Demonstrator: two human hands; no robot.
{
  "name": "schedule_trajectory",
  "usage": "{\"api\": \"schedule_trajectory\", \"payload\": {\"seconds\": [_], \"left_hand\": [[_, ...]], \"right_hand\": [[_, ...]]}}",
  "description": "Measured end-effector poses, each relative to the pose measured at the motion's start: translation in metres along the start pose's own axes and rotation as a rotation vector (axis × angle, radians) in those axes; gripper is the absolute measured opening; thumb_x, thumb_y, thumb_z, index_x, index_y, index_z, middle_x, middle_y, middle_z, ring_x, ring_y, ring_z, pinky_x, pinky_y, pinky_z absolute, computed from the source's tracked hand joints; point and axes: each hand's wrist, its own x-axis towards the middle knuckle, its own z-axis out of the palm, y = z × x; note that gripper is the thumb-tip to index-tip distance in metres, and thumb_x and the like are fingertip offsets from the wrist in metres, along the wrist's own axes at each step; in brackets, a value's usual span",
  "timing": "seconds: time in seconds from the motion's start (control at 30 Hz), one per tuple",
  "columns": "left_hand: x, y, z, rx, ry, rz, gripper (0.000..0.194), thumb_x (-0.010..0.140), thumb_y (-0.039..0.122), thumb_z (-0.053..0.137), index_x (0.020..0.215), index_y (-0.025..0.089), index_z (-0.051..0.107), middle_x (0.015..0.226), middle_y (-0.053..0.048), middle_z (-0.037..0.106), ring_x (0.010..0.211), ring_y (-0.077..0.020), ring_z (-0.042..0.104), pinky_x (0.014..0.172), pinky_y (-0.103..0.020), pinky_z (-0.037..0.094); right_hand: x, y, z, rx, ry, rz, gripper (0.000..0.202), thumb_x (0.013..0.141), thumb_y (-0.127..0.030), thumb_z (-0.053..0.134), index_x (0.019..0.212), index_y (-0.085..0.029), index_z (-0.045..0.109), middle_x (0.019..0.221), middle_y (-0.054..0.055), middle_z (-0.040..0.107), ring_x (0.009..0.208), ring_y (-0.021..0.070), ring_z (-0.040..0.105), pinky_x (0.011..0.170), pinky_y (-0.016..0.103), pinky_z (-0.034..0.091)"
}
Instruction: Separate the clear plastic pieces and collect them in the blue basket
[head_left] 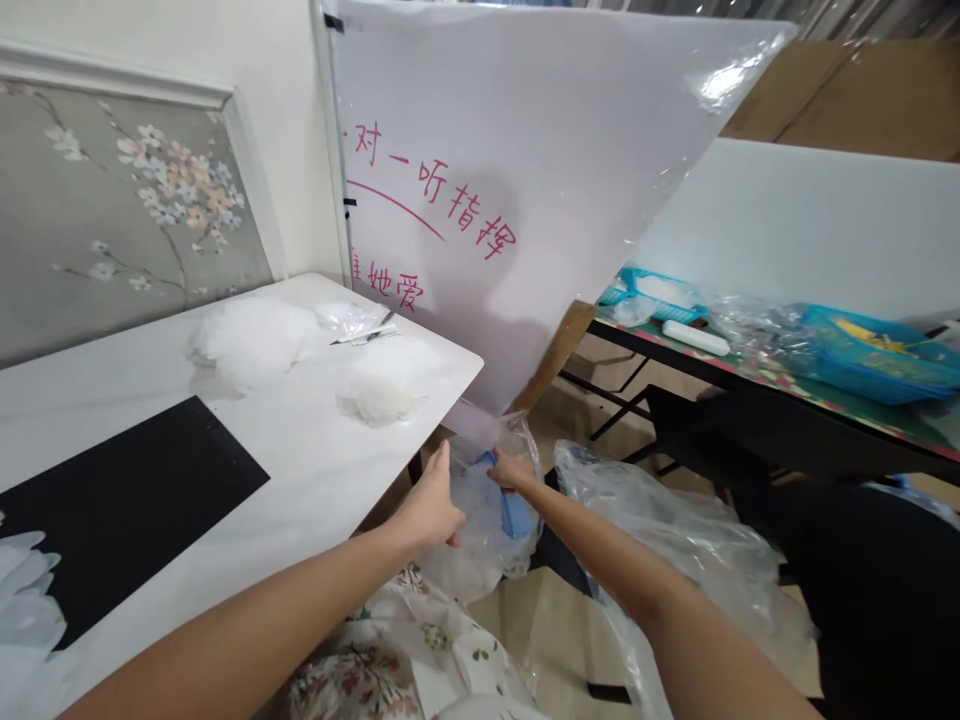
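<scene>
Low at the table corner, a clear plastic bag (pixel 466 555) hangs or rests between my hands, with a blue packet (pixel 516 513) showing in it. My left hand (pixel 431 505) is at the bag's left side, fingers stretched forward and thumb apart. Whether it touches the plastic is unclear. My right hand (pixel 513 470) reaches into the bag's mouth, its fingers closed at the blue packet; the fingertips are partly hidden. A small red patch shows just under that hand. Beside my right forearm lies a second, larger clear plastic bag (pixel 675 530).
On the white table (pixel 315 470) are fluffy white stuffing (pixel 255 340), a smaller white tuft (pixel 379 397), tweezers-like tools (pixel 367 333) and a black sheet (pixel 142 500). A whiteboard (pixel 555 140) stands behind. Blue baskets (pixel 877 365) sit on the right table; a black chair (pixel 862 580) is below.
</scene>
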Motion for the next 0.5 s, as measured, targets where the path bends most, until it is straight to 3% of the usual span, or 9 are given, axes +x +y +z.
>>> {"api": "schedule_trajectory", "payload": {"seconds": [0.13,0.27,0.33,0.4,0.5], "left_hand": [[-0.001,-0.006,-0.003,0.002,-0.011,0.014,0.111,0.066,0.005,0.06,0.16,0.026,0.004,0.167,-0.019,-0.008,0.059,-0.017,0.07,0.053,-0.033,0.056],[-0.001,-0.01,-0.008,-0.021,0.006,0.028,0.112,0.067,0.009,0.064,0.16,0.026,0.003,0.168,-0.016,-0.004,0.093,-0.0295,0.072,0.051,-0.028,0.055],[-0.001,-0.01,-0.01,-0.028,0.021,0.04,0.113,0.067,0.011,0.065,0.16,0.025,0.003,0.168,-0.015,-0.003,0.108,-0.0343,0.067,0.05,-0.026,0.054],[-0.001,-0.011,-0.012,-0.028,0.019,0.045,0.112,0.066,0.011,0.065,0.16,0.024,0.005,0.168,-0.016,-0.003,0.104,-0.0342,0.068,0.048,-0.027,0.054],[-0.001,-0.014,-0.012,-0.014,-0.006,0.048,0.108,0.065,0.009,0.062,0.16,0.023,0.011,0.167,-0.019,-0.005,0.076,-0.0259,0.074,0.047,-0.031,0.054]], "right_hand": [[-0.012,-0.006,0.019,-0.195,0.061,-0.141,0.041,0.094,-0.031,0.062,0.132,-0.018,0.054,0.132,0.012,0.057,0.105,0.0239,0.064,0.088,0.044,0.056],[-0.028,0.0,0.024,-0.333,0.183,-0.276,0.049,0.093,-0.008,0.048,0.14,-0.022,0.049,0.147,0.022,0.04,0.1,0.0273,0.07,0.085,0.04,0.054],[-0.032,0.008,0.017,-0.376,0.245,-0.283,0.05,0.093,-0.005,0.038,0.139,-0.022,0.05,0.144,0.024,0.042,0.097,0.0285,0.071,0.081,0.04,0.055],[-0.037,0.016,0.006,-0.403,0.295,-0.267,0.049,0.092,-0.006,0.036,0.136,-0.022,0.051,0.138,0.023,0.046,0.093,0.0278,0.072,0.076,0.038,0.055],[-0.048,0.027,-0.02,-0.419,0.361,-0.22,0.047,0.09,-0.008,0.041,0.133,-0.023,0.053,0.131,0.019,0.05,0.087,0.0263,0.072,0.071,0.035,0.054]]}}
